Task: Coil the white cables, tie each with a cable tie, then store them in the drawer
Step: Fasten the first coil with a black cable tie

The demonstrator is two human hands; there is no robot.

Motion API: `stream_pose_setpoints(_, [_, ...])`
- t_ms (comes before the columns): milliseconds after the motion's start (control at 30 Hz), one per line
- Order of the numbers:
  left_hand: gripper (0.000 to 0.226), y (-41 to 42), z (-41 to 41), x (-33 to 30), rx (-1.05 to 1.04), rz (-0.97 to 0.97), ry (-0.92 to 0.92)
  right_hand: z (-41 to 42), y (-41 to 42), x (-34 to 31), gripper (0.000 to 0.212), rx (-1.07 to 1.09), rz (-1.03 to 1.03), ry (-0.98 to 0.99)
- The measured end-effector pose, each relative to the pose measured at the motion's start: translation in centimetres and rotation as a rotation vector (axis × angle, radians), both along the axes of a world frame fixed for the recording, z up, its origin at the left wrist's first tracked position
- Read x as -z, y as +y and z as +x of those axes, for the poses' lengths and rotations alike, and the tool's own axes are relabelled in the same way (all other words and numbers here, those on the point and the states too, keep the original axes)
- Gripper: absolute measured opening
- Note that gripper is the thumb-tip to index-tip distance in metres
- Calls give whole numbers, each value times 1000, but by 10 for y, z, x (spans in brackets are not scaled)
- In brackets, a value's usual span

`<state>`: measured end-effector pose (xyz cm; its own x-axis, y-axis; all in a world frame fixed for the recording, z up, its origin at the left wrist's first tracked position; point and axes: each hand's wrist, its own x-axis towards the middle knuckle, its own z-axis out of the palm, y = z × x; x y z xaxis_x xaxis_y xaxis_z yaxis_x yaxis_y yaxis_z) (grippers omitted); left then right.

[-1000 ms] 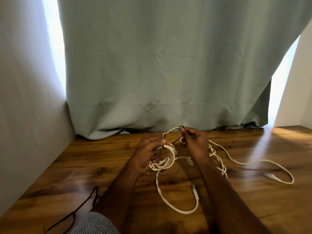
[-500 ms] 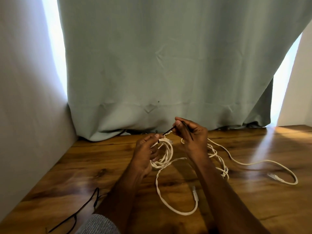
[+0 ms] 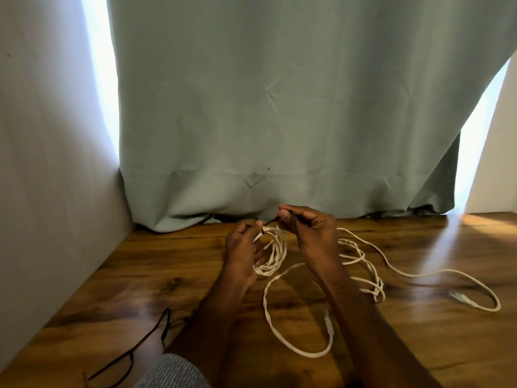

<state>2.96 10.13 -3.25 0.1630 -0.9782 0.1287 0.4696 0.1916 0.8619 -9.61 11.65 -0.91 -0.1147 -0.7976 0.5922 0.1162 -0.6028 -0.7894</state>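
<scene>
My left hand (image 3: 242, 247) grips a small coil of white cable (image 3: 275, 252) just above the wooden table (image 3: 140, 275). A thin black cable tie (image 3: 272, 220) runs from the coil's top to my right hand (image 3: 306, 231), which pinches its free end. The coil's loose tail (image 3: 293, 345) curves down over the table and ends in a connector (image 3: 328, 323). A second white cable (image 3: 391, 271) lies uncoiled and tangled to the right, its connector (image 3: 461, 298) near the right edge. No drawer is in view.
A grey-green curtain (image 3: 279, 107) hangs behind the table and touches its back edge. A pale wall (image 3: 42, 163) bounds the left side. A thin black cord (image 3: 140, 348) lies at the table's front left, near a grey sleeve (image 3: 173, 372).
My right hand has risen and drawn the black tie's end up and to the right, away from the coil. The left hand keeps its hold on the coil.
</scene>
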Motion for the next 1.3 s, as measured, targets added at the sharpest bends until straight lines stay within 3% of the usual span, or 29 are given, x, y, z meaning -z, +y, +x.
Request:
stream_pose_setpoints(300, [10,5,3,-2,-116,131,-31,-1,3,2,18,-35,-229,409])
stream_pose_setpoints(467, [10,7,3,-7,-114,48,42,-13,8,-3,18,7,-201,258])
stream_pose_setpoints(533, [14,8,3,-9,-94,-14,59,-17,10,-5,26,-34,-143,239])
stream_pose_setpoints(600, [15,8,6,-10,-89,-51,54,-22,11,-3,43,-88,-98,350])
stream_pose_setpoints(733, [14,8,7,-8,-90,-103,-42,-19,4,5,58,47,-131,574])
stream_pose_setpoints(800, [12,11,4,-9,-77,-125,-80,-15,-1,9,55,145,-199,645])
stream_pose_setpoints(1000, [16,10,0,-7,-76,-137,-148,-7,-11,15,18,347,-440,721])
stream_pose_setpoints(1133, [14,9,-2,-7,-119,-75,-106,2,-5,16,16,375,-472,716])
stream_pose_setpoints(1300, [15,12,-2,-7,-150,-42,-70,1,-2,14,20,413,-558,894])
